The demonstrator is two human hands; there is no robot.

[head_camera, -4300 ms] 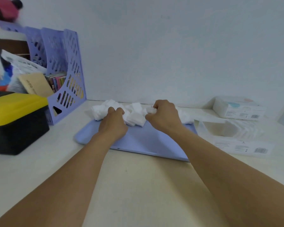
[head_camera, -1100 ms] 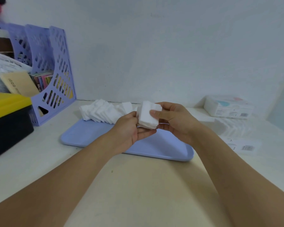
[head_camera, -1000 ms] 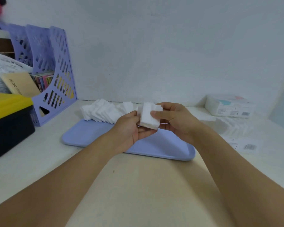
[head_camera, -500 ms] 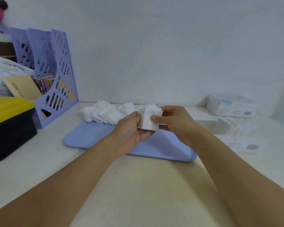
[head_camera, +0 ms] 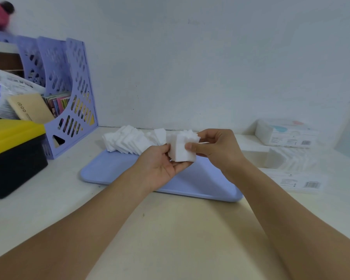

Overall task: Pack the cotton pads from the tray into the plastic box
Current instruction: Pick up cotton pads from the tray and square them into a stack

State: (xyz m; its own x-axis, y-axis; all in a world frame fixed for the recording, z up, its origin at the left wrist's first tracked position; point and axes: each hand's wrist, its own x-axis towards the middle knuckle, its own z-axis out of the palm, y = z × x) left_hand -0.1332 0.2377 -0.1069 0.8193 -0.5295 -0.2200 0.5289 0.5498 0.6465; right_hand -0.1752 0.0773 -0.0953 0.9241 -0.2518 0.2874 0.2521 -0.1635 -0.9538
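A small stack of cotton pads is held upright between the two hands, above the far half of the blue tray. The left hand is cupped beneath and against the stack's left face, fingers curled round it, while the right hand is clamped on it from the right, the thumb pressed to the near face and the fingers wrapped behind. The stack's long axis is judged to run roughly upright, with the flat faces turned toward the camera. The relation on which the coming move turns is this: the clear plastic box is found to the right of both hands and slightly beyond them on the worktop, well apart from the tray's right end, with rows of pads apparently already stood inside it, though its walls are hard to make out. The right hand is therefore the nearer one to the box, and a carry to the right by that hand is judged the natural next step, once the stack has been squared. The remaining loose pads are left fanned in a leaning row on the tray's far edge, to the left of and just behind the left hand, so that hand is the nearer one for the next pick. A sealed pack of pads is seen further right, against the wall.
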